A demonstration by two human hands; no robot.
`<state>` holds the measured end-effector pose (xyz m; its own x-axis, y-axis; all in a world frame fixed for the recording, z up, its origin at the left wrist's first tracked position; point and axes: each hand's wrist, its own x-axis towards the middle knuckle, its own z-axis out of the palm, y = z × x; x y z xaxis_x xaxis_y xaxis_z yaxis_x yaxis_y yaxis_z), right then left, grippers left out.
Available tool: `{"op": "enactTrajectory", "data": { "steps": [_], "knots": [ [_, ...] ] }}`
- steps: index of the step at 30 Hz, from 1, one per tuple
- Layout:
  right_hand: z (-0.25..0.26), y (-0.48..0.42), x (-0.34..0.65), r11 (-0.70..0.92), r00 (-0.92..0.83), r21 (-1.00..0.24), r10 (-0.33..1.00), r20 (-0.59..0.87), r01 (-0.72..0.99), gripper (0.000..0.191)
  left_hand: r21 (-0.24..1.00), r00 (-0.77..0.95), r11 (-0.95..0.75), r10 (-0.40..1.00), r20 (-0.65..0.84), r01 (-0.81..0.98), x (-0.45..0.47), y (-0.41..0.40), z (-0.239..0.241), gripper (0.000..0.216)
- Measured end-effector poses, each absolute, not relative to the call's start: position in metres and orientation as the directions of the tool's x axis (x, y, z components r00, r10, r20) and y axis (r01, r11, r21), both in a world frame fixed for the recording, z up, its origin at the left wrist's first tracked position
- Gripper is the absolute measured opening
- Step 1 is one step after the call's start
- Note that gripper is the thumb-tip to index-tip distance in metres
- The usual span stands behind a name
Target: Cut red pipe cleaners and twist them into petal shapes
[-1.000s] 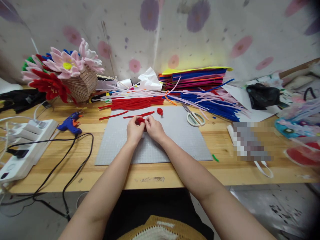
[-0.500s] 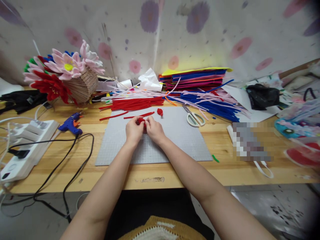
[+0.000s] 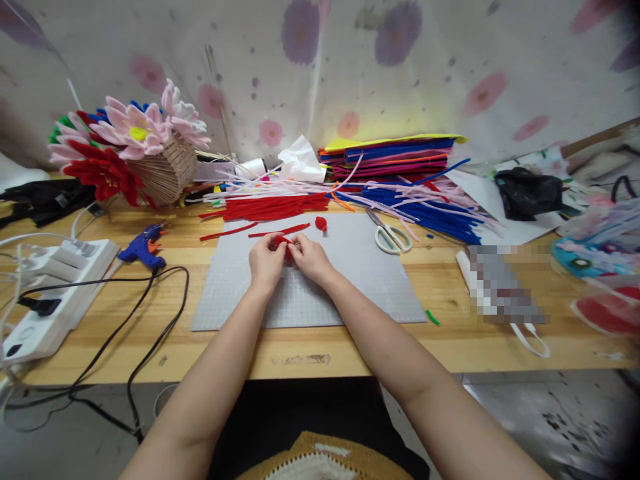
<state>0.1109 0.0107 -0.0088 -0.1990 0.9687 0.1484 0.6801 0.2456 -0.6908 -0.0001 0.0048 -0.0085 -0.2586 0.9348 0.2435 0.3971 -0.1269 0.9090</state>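
Wall covering (image 3: 370,87): pale, pink and purple flower blotches (image 3: 399,32), small grey dots (vertical pale streak (image 3: 314,80) near middle). Yellow tint (image 3: 385,125) low, right of centre. Worktable (image 3: 443,273): light wood, visible grain, scuffed patch (image 3: 305,359) by front edge. Floor (image 3: 60,453): grey. Light: diffuse.

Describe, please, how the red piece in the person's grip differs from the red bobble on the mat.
The red piece is pinched between the left grip and right grip; the red bobble lies untouched on the grey mat. The red piece is partly covered, its shape unclear; the red bobble shows a rounded body and a pale end. Both are red.
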Motion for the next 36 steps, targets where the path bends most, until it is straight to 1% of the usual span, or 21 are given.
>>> {"op": "enactTrajectory", "data": {
  "steps": [2, 7, 10, 12, 15, 17, 20, 22, 24, 28, 30, 33, 36],
  "knots": [
    [-0.01, 0.011, 0.112, 0.245, -0.185, -0.655, 0.97, 0.16, 0.715, 0.015, 0.899, -0.238, -0.12, 0.942, 0.237, 0.422, -0.001, 0.005, -0.01, 0.021],
    [-0.011, 0.007, 0.109, 0.224, -0.143, -0.512, 0.971, 0.193, 0.829, 0.021, 0.881, -0.209, -0.08, 0.958, 0.198, 0.467, 0.0, 0.007, -0.011, 0.023],
    [-0.011, 0.006, 0.107, 0.218, -0.133, -0.456, 0.968, 0.212, 0.863, 0.024, 0.854, -0.225, -0.073, 0.95, 0.216, 0.515, 0.001, 0.007, -0.01, 0.023],
    [-0.009, 0.005, 0.106, 0.22, -0.133, -0.441, 0.967, 0.219, 0.87, 0.026, 0.835, -0.237, -0.074, 0.942, 0.238, 0.546, 0.002, 0.006, -0.008, 0.023],
    [-0.008, 0.005, 0.106, 0.227, -0.135, -0.478, 0.966, 0.22, 0.848, 0.025, 0.825, -0.244, -0.089, 0.933, 0.266, 0.558, 0.002, 0.005, -0.007, 0.024],
    [-0.009, 0.007, 0.107, 0.241, -0.143, -0.546, 0.966, 0.217, 0.802, 0.022, 0.836, -0.242, -0.114, 0.928, 0.282, 0.537, 0.001, 0.004, -0.007, 0.025],
    [-0.012, 0.01, 0.11, 0.275, -0.189, -0.678, 0.962, 0.2, 0.682, 0.018, 0.858, -0.259, -0.14, 0.918, 0.299, 0.495, -0.001, 0.005, -0.009, 0.027],
    [-0.016, 0.012, 0.112, 0.277, -0.215, -0.755, 0.959, 0.183, 0.594, 0.016, 0.882, -0.271, -0.143, 0.919, 0.286, 0.449, -0.002, 0.006, -0.011, 0.025],
    [-0.018, 0.013, 0.114, 0.263, -0.211, -0.8, 0.962, 0.174, 0.54, 0.014, 0.921, -0.268, -0.138, 0.932, 0.245, 0.363, -0.002, 0.007, -0.013, 0.021],
    [-0.018, 0.012, 0.113, 0.236, -0.144, -0.796, 0.972, 0.187, 0.557, 0.012, 0.977, -0.226, -0.13, 0.96, 0.167, 0.169, -0.001, 0.009, -0.016, 0.016],
    [-0.017, 0.011, 0.112, 0.232, -0.114, -0.771, 0.972, 0.205, 0.594, 0.013, 0.98, -0.216, -0.134, 0.963, 0.163, 0.144, 0.0, 0.009, -0.016, 0.017],
    [-0.016, 0.011, 0.112, 0.248, -0.111, -0.747, 0.967, 0.229, 0.617, 0.015, 0.963, -0.255, -0.129, 0.948, 0.189, 0.235, -0.001, 0.009, -0.016, 0.02],
    [-0.014, 0.011, 0.113, 0.272, -0.165, -0.743, 0.962, 0.217, 0.611, 0.015, 0.927, -0.275, -0.124, 0.933, 0.23, 0.354, -0.002, 0.008, -0.016, 0.025]
  ]
}}
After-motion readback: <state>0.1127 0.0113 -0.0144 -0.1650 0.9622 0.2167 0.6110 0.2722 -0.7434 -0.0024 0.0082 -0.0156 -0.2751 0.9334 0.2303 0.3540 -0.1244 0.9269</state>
